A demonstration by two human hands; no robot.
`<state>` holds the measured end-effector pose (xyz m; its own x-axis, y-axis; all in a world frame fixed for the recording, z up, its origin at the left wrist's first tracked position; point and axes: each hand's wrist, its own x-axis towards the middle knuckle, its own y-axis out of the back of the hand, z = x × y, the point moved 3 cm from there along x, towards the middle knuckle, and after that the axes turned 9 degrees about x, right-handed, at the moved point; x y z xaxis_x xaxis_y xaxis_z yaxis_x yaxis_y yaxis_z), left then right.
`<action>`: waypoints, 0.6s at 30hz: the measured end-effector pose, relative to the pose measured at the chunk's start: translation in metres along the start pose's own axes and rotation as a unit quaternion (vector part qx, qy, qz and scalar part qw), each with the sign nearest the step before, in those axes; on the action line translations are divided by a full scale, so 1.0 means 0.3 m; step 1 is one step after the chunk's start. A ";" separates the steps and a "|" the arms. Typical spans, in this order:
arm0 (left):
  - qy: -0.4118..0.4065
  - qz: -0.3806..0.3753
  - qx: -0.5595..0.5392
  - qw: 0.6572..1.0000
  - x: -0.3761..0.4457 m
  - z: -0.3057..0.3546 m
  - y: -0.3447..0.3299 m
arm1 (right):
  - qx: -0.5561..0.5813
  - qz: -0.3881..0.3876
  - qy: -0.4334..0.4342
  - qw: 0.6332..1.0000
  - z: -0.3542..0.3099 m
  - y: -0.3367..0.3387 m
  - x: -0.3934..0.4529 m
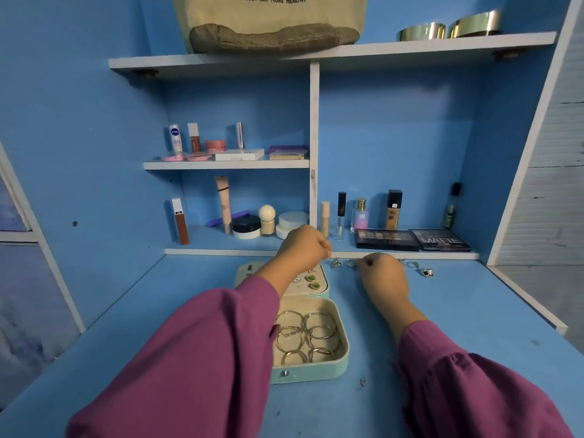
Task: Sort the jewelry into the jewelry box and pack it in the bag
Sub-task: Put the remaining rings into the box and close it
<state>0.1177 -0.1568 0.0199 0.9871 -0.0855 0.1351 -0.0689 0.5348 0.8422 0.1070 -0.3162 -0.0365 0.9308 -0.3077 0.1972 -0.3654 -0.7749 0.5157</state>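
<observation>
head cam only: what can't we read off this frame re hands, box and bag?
- Left hand: fingers curled away; contents unseen.
- Right hand: covers part of the loose jewelry.
- Jewelry box: lid side behind the left sleeve.
- Bag: top cut off by frame edge.

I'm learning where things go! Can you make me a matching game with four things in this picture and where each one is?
Things:
1. hoop bangles
2. green earrings
3. cloth bag
4. MATTE palette

Places:
A. top shelf
B. near half of the open jewelry box
C. low ledge, right side
D. far half of the jewelry box

Pairs: 1-B, 2-D, 3-A, 4-C
</observation>
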 end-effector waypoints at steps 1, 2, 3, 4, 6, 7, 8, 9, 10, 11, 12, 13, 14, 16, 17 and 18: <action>0.013 -0.003 0.022 1.000 0.030 0.007 -0.021 | -0.019 0.001 -0.003 1.000 -0.004 -0.003 0.005; 0.031 -0.004 0.047 0.998 0.053 0.012 -0.041 | -0.035 0.001 -0.007 0.999 -0.007 -0.005 0.011; 0.048 -0.002 0.073 0.996 0.069 0.015 -0.060 | -0.048 0.002 -0.011 0.999 -0.009 -0.008 0.015; 0.060 -0.001 0.096 0.994 0.081 0.019 -0.076 | -0.057 0.003 -0.013 0.998 -0.010 -0.011 0.021; 0.071 0.003 0.119 0.990 0.101 0.021 -0.102 | -0.076 0.000 -0.015 0.997 -0.013 -0.016 0.029; 0.072 0.006 0.128 0.989 0.108 0.020 -0.111 | -0.088 -0.002 -0.013 0.996 -0.015 -0.017 0.031; 0.073 0.008 0.138 0.988 0.112 0.020 -0.115 | -0.097 -0.004 -0.012 0.995 -0.016 -0.017 0.033; 0.072 0.010 0.149 0.986 0.112 0.021 -0.116 | -0.103 -0.005 -0.010 0.995 -0.016 -0.018 0.034; 0.076 0.007 0.156 0.985 0.114 0.021 -0.117 | -0.106 -0.004 -0.009 0.994 -0.017 -0.018 0.036; 0.080 0.000 0.161 0.984 0.119 0.019 -0.120 | -0.106 -0.004 -0.008 0.994 -0.017 -0.019 0.036; 0.083 -0.006 0.165 0.983 0.125 0.018 -0.123 | -0.105 -0.004 -0.008 0.994 -0.017 -0.019 0.037; 0.085 -0.015 0.168 0.982 0.129 0.017 -0.127 | -0.103 -0.005 -0.007 0.995 -0.017 -0.020 0.036; 0.085 -0.022 0.171 0.981 0.130 0.017 -0.131 | -0.100 -0.005 -0.004 0.995 -0.018 -0.021 0.035; 0.083 -0.032 0.167 0.982 0.130 0.018 -0.137 | -0.091 -0.004 0.005 0.996 -0.019 -0.020 0.032; 0.080 -0.034 0.162 0.983 0.132 0.019 -0.139 | -0.086 -0.002 0.008 0.996 -0.019 -0.018 0.031; 0.073 -0.032 0.161 0.984 0.132 0.020 -0.141 | -0.080 0.001 0.010 0.997 -0.019 -0.015 0.029</action>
<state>0.1587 -0.1879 -0.0073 0.9995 0.0244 0.0203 -0.0255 0.2365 0.9713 0.1169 -0.3122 -0.0323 0.9305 -0.2972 0.2140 -0.3633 -0.6761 0.6410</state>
